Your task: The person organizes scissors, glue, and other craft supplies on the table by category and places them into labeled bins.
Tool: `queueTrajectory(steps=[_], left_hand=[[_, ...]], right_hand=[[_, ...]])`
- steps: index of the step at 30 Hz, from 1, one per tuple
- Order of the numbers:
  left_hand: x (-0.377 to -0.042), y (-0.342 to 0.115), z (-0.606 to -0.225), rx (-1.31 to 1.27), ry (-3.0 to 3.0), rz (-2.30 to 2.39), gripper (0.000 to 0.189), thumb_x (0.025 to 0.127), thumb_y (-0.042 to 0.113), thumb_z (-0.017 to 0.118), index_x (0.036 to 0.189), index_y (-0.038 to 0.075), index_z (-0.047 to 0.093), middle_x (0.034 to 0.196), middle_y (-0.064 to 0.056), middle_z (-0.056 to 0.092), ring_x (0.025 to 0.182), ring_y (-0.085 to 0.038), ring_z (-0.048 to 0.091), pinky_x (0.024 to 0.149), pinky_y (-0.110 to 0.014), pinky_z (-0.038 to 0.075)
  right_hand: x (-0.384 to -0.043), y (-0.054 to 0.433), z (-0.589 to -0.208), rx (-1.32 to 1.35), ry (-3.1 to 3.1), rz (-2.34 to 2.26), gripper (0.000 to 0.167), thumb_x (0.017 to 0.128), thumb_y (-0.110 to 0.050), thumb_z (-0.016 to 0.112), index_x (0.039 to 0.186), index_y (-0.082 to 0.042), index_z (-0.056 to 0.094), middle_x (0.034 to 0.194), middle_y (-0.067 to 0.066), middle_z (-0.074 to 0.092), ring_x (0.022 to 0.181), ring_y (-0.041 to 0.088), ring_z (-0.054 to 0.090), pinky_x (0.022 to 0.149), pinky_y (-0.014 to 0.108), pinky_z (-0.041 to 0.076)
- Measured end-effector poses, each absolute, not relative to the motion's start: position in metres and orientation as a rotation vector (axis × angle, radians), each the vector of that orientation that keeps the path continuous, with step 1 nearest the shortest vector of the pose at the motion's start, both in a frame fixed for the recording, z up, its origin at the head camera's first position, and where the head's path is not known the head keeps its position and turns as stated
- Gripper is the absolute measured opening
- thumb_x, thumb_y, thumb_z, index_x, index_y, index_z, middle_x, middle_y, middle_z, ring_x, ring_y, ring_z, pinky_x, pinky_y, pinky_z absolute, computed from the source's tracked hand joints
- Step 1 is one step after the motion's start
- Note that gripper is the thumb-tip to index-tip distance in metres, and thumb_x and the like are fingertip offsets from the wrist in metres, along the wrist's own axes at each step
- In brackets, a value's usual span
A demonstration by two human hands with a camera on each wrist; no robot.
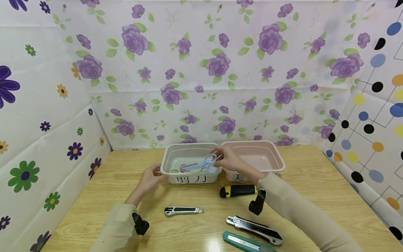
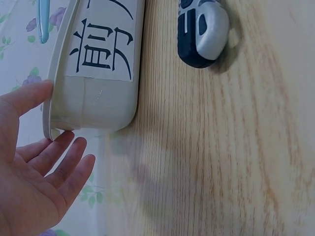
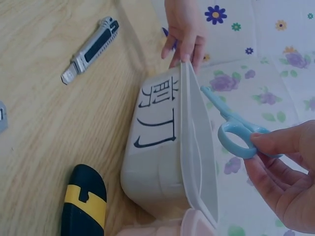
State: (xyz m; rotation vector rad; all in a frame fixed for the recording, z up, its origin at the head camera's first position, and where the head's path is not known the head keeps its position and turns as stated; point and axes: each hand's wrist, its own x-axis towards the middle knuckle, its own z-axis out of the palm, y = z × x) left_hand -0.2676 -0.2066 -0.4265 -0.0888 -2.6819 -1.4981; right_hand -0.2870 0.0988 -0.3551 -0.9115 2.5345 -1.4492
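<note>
My right hand (image 1: 231, 159) pinches light blue scissors (image 3: 234, 118) by the finger loops, blades pointing left, above a light grey bin (image 1: 211, 178) with a black-lettered label. Inside that bin, pink and green handles (image 1: 174, 171) show partly beneath the blue scissors. At the bin's left end, my left hand (image 1: 150, 179) holds the rim corner, thumb on the front side and fingertips around the end. Close in front lies a small silver-and-black box cutter (image 1: 184, 210). A black-and-yellow utility knife (image 1: 240, 190) lies below my right forearm.
A pink bin (image 1: 280, 168), also labelled, adjoins the grey one on the right. Nearer on the wooden table (image 1: 176, 234) lie a larger silver-and-black box cutter (image 1: 255, 229) and a teal box cutter (image 1: 247, 242). Flowered cloth (image 1: 189, 70) hangs behind the bins.
</note>
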Motion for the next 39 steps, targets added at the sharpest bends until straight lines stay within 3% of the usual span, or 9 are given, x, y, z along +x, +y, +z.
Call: queueTrajectory(steps=[15, 31, 33, 39], left_hand=[[-0.268, -0.208, -0.428, -0.076, -2.66, -1.552, 0.058, 0.08, 0.009, 0.068, 0.13, -0.008, 0.042, 0.116, -0.027, 0.054, 0.096, -0.032, 0.057, 0.076, -0.034, 0.053], [-0.269, -0.209, -0.43, -0.093, -2.644, -1.566, 0.059, 0.08, 0.009, 0.067, 0.13, -0.007, 0.041, 0.118, -0.027, 0.053, 0.099, -0.033, 0.057, 0.078, -0.034, 0.052], [-0.269, -0.209, -0.431, -0.093, -2.646, -1.566, 0.059, 0.08, 0.009, 0.067, 0.13, -0.007, 0.041, 0.118, -0.027, 0.054, 0.099, -0.033, 0.057, 0.078, -0.033, 0.053], [-0.268, -0.208, -0.43, -0.085, -2.648, -1.559, 0.059, 0.08, 0.009, 0.067, 0.13, -0.007, 0.041, 0.117, -0.026, 0.054, 0.098, -0.032, 0.057, 0.077, -0.033, 0.053]], right_hand=[[-0.301, 0.097, -0.358, -0.76, 2.555, -1.472, 0.036, 0.073, 0.01, 0.064, 0.109, 0.006, 0.057, 0.085, 0.015, 0.062, 0.07, 0.018, 0.059, 0.062, 0.027, 0.052], [-0.304, 0.086, -0.365, -0.776, 2.546, -1.515, 0.036, 0.073, 0.013, 0.063, 0.108, 0.01, 0.056, 0.087, 0.023, 0.061, 0.073, 0.027, 0.06, 0.062, 0.028, 0.052], [-0.312, 0.087, -0.375, -0.768, 2.56, -1.508, 0.036, 0.074, 0.011, 0.064, 0.109, 0.006, 0.058, 0.086, 0.018, 0.062, 0.071, 0.021, 0.059, 0.061, 0.027, 0.052], [-0.31, 0.082, -0.38, -0.728, 2.557, -1.523, 0.037, 0.074, 0.01, 0.063, 0.11, 0.004, 0.057, 0.087, 0.017, 0.061, 0.07, 0.018, 0.057, 0.061, 0.029, 0.052]])
